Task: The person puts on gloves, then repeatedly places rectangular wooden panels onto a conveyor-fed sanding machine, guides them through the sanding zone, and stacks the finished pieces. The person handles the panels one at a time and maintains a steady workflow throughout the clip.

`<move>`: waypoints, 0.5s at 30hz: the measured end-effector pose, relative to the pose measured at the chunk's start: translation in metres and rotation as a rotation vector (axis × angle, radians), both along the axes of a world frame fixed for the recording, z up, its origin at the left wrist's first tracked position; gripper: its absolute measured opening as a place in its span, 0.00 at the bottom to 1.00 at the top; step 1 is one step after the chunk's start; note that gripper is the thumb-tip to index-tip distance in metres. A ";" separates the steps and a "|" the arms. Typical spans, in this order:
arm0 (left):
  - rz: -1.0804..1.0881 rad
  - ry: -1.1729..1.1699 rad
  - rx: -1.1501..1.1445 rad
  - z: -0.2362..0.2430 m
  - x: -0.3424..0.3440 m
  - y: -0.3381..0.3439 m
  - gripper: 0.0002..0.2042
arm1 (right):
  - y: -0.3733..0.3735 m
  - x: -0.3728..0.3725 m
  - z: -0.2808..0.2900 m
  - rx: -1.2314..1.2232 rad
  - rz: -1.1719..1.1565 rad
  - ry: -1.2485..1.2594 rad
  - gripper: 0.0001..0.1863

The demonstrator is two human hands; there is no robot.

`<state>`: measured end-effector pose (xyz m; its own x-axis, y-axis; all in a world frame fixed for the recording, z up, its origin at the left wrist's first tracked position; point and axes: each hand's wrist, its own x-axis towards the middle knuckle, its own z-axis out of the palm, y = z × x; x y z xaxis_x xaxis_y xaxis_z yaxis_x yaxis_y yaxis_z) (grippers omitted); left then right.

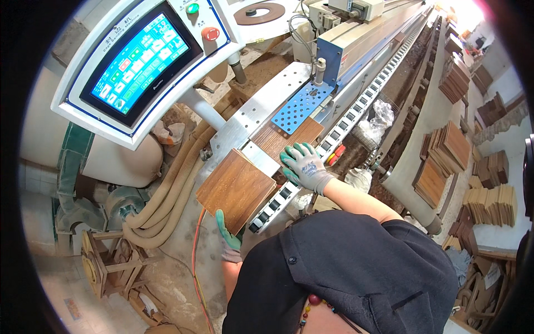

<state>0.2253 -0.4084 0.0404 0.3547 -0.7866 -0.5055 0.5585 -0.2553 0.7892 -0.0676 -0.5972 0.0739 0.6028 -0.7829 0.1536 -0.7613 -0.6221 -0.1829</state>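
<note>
My left hand [228,234], in a grey and green glove, holds the lower left edge of a stack of square brown wood-grain boards [233,186] at the machine's near end. My right hand [301,167], gloved alike, lies on another brown board [272,146] with its fingers apart. That board sits on the metal bed, partly under a blue perforated plate [300,108], beside a track of rollers [350,117]. The stack's underside and some of my left fingers are hidden.
A touchscreen panel [139,64] hangs at upper left above beige hoses [167,206] and a wooden reel [108,259]. Board piles [442,161] stand on a long conveyor [400,178] at right, with more stacks [489,206] along the wall. An orange cable [197,261] runs down to the floor.
</note>
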 end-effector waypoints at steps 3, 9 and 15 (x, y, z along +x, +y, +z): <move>-0.013 -0.097 -0.046 0.000 -0.001 0.001 0.33 | 0.000 0.000 0.001 -0.003 -0.002 0.004 0.24; -0.015 -0.052 0.008 0.015 -0.004 0.002 0.35 | 0.000 -0.001 0.004 0.002 0.002 -0.018 0.24; 0.008 -0.043 0.029 0.033 -0.012 -0.004 0.34 | -0.005 -0.005 0.003 -0.004 -0.013 0.001 0.23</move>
<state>0.2134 -0.4120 0.0731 0.3824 -0.7689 -0.5124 0.5267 -0.2743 0.8046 -0.0729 -0.6022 0.0765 0.5930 -0.7899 0.1563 -0.7693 -0.6131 -0.1797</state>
